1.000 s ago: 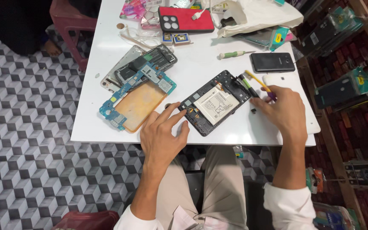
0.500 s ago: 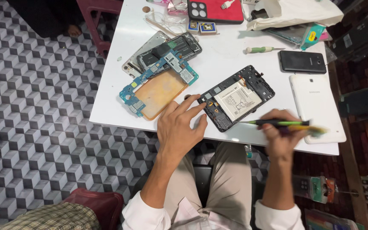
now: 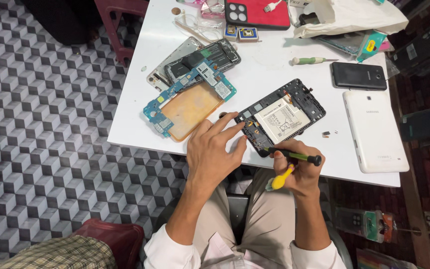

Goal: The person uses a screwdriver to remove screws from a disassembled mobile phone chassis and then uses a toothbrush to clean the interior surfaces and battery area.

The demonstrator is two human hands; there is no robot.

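At the counter's near edge:
Counter [image 3: 274,69]: smooth white top.
Opened tablet [image 3: 280,117]: black rectangular frame, pale battery exposed — lain flat near that edge.
Left hand [image 3: 212,149]: fingertips pressed on the tablet's corner, nothing gripped.
Right hand [image 3: 299,172]: closed around a slim green-black screwdriver [image 3: 294,156] — yellow tool [image 3: 280,180] also held.

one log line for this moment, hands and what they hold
left hand: fingertips on opened tablet | right hand: grips green screwdriver and yellow tool, tip at tablet edge | white table
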